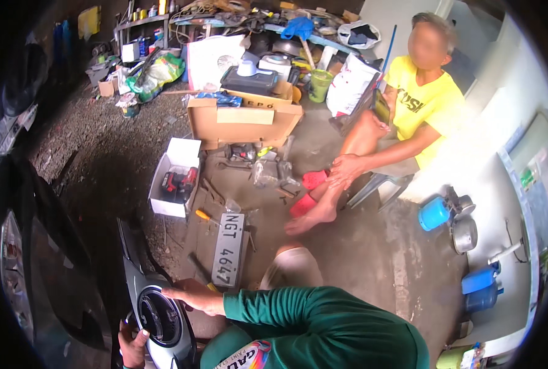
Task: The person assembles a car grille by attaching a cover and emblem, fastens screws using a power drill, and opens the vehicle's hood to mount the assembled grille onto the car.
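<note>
A grey-and-black vehicle trim piece (177, 355) with a round black ring (159, 317) set in it stands at the lower left, close to my legs. My left hand (132, 349) is closed on its left edge, the thumb lying near the ring. From the right, my right hand (199, 297) reaches over with the index finger stretched out and touching the ring's upper rim. How its other fingers lie is partly hidden. Beside my right hand are a licence plate (230, 249) and a dark-handled tool (200, 272) on the floor.
A dark vehicle (59, 264) fills the left side. An orange-handled screwdriver (206, 216), a white box (175, 150) holding a red power tool, and a cardboard box (243, 126) lie ahead. A seated person in yellow (421, 104) is at right; blue containers (480, 281) stand along the wall.
</note>
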A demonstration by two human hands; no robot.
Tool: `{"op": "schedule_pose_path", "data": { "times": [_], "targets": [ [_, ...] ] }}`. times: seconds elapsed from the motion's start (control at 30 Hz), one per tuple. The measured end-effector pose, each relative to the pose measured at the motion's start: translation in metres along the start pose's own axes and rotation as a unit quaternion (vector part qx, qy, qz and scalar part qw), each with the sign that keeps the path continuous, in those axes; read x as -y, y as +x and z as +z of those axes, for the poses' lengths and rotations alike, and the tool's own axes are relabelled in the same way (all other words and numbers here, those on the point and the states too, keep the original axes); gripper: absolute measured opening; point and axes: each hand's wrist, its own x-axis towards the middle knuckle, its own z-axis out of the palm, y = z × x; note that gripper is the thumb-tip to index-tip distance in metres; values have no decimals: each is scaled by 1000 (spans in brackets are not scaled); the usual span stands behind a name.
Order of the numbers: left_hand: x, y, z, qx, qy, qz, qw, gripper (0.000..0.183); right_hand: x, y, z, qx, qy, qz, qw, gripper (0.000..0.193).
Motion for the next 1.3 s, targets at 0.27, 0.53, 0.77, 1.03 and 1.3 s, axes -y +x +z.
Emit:
{"op": "schedule_pose_path", "data": {
  "times": [0.27,0.53,0.77,1.03,1.3],
  "targets": [
    [18,-20,4,-27,26,56,998,63,13,-3,6,10,-20,21,1000,63],
    [13,-21,11,-60,66,80,993,57,2,-26,-3,197,-100,67,973,63],
    [43,-7,-1,-58,-166,95,980,89,-45,-12,26,238,-127,70,960,47],
    [41,-7,-8,-127,45,9,991,89,-2,-14,24,165,45,102,980,46],
    [58,-42,-11,-31,-23,8,999,104,5,-19,41,201,50,84,975,42]
  ]
}}
